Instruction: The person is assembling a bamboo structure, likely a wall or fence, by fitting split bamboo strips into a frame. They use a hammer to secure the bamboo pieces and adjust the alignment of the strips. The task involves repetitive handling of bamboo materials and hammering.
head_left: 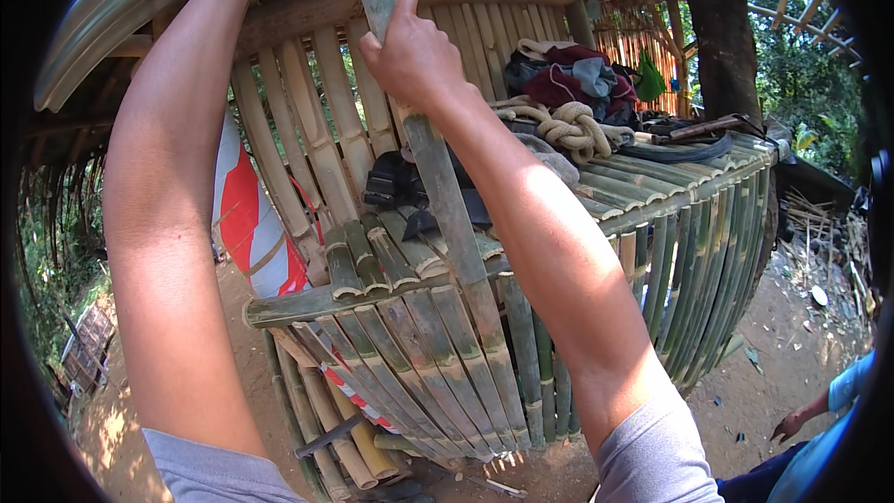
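Note:
My right hand [414,54] is wrapped round a long split bamboo slat [445,191], its thumb pointing up along the edge. The slat stands nearly upright. Its upper end runs out of the top of the picture, and lower down it passes in front of the edge of a bamboo bench [549,247] with slatted front. My left arm [163,196] reaches up at the left; its hand is beyond the upper edge, so what it touches is hidden. Behind the held slat, a dark bag-like thing [396,177] lies on the bench.
A coiled thick rope [577,130] and a heap of clothes [582,79] lie on the bench top. Red-and-white sheeting [250,205] hangs at the left. Bamboo poles [335,438] lie below. Another person's hand [792,421] shows at lower right, above the dirt floor.

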`<action>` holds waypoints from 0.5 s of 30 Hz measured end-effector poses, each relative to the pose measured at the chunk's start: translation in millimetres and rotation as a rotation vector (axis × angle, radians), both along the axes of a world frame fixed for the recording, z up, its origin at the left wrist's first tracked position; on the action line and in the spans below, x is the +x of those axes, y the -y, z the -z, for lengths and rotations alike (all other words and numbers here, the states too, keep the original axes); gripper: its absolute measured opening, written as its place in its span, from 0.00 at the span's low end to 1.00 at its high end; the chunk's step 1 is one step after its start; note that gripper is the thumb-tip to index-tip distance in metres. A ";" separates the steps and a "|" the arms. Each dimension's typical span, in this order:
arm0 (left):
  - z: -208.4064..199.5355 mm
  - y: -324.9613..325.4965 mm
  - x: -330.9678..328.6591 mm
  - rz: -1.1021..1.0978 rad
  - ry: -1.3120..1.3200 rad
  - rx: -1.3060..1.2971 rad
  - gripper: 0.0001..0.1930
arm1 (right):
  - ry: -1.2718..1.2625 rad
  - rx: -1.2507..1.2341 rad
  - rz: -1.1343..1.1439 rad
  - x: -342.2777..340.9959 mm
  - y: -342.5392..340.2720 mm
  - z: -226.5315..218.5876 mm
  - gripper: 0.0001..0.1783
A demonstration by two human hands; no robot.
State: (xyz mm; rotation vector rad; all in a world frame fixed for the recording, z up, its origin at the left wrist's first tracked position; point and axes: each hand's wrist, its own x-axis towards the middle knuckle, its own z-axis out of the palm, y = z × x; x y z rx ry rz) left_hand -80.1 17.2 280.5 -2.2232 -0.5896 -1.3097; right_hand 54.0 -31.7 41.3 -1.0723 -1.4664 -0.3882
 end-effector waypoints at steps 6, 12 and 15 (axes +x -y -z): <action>-9.8 -12.7 -4.3 0.085 0.002 0.012 0.24 | 0.000 -0.003 0.004 -1.9 0.9 -1.3 0.29; -8.8 -12.2 -1.8 0.096 0.025 -0.099 0.24 | -0.005 -0.004 0.003 -2.0 0.8 -0.7 0.29; -10.7 -13.8 -2.6 0.102 0.024 -0.097 0.23 | -0.007 -0.001 0.012 -2.2 1.5 -0.2 0.29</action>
